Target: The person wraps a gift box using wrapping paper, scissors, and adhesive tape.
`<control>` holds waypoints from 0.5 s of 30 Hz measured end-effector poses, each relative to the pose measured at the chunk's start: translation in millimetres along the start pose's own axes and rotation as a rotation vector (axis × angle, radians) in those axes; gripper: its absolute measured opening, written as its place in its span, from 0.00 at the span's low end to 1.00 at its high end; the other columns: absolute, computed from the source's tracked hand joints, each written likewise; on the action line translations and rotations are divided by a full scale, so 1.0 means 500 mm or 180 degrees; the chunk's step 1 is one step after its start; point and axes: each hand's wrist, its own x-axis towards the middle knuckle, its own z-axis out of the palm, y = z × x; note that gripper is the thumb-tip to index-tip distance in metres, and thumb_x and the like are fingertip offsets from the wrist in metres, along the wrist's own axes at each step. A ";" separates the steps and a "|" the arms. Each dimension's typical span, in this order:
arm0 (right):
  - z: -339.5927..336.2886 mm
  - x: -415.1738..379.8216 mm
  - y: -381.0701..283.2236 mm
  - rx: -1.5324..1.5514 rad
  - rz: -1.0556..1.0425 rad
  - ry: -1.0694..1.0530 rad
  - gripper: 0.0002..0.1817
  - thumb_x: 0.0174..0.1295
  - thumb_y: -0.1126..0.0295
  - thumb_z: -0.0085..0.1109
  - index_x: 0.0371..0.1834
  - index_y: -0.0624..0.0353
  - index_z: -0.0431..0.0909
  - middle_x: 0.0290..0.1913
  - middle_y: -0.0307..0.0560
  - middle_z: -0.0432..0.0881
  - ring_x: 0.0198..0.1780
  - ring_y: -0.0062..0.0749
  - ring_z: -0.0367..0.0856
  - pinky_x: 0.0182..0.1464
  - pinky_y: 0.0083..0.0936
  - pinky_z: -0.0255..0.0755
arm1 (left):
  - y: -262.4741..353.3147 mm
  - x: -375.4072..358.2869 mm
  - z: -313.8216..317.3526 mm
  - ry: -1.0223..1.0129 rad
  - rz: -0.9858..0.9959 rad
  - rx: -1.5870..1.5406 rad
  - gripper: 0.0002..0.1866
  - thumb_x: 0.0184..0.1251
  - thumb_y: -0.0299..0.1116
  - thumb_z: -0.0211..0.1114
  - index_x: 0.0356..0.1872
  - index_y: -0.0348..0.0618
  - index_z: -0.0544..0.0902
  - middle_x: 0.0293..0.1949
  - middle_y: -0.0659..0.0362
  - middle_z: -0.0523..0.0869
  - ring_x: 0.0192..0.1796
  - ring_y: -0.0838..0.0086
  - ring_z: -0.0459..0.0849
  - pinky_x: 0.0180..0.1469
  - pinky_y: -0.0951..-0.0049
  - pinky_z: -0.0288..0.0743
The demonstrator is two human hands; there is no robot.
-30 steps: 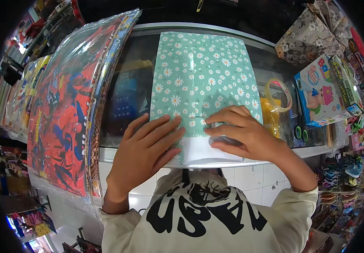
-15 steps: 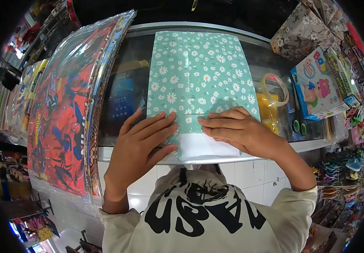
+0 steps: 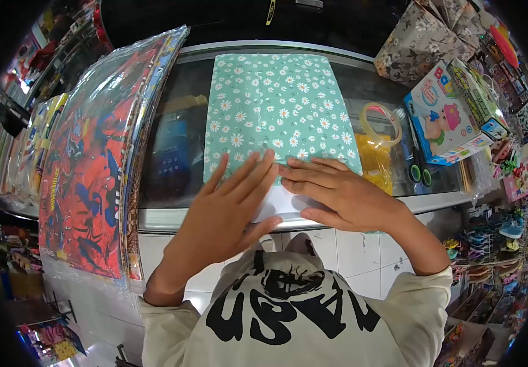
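A flat sheet of green wrapping paper (image 3: pixel 279 104) with white daisies lies on the glass counter in front of me. Its near edge shows a white underside (image 3: pixel 285 203). My left hand (image 3: pixel 233 192) is over the near left part of the paper, fingers stretched out and slightly blurred. My right hand (image 3: pixel 343 192) rests flat on the near right part, fingers extended. The fingertips of both hands nearly meet at the middle, across the folded near end. What lies beneath the palms is hidden.
Plastic-wrapped red Spider-Man sheets (image 3: pixel 92 177) stand at the left. On the right are a tape roll (image 3: pixel 381 124), a yellow packet (image 3: pixel 374 164), scissors (image 3: pixel 420 175) with green-ringed handles, a toy box (image 3: pixel 438 116) and a floral bag (image 3: pixel 420 46). The counter's metal edge (image 3: pixel 166 218) runs in front of me.
My left hand has moved right and inward, bringing its fingers close to my right hand. Less of the white underside shows. The camera view has shifted slightly.
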 end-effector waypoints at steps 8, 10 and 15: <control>-0.014 -0.028 -0.012 -0.0243 0.0557 0.0200 0.35 0.70 0.47 0.50 0.73 0.56 0.61 0.75 0.50 0.61 0.77 0.39 0.56 0.78 0.50 0.40 | -0.004 0.000 0.014 -0.0126 0.0188 0.0186 0.37 0.69 0.56 0.56 0.70 0.41 0.67 0.73 0.50 0.64 0.75 0.56 0.62 0.74 0.52 0.54; 0.008 -0.041 -0.010 -0.0478 0.0653 -0.0066 0.40 0.67 0.39 0.47 0.76 0.52 0.58 0.77 0.42 0.58 0.79 0.32 0.53 0.77 0.59 0.28 | -0.002 0.001 0.014 -0.0125 0.0144 0.0162 0.35 0.69 0.57 0.55 0.70 0.45 0.68 0.74 0.51 0.64 0.75 0.56 0.62 0.74 0.52 0.54; -0.013 -0.067 -0.011 -0.0771 0.0913 -0.0145 0.41 0.66 0.36 0.46 0.76 0.49 0.58 0.78 0.37 0.58 0.79 0.29 0.52 0.74 0.66 0.21 | 0.000 0.003 0.010 -0.0164 0.0122 0.0203 0.31 0.69 0.58 0.55 0.69 0.55 0.72 0.73 0.52 0.65 0.74 0.56 0.64 0.73 0.52 0.56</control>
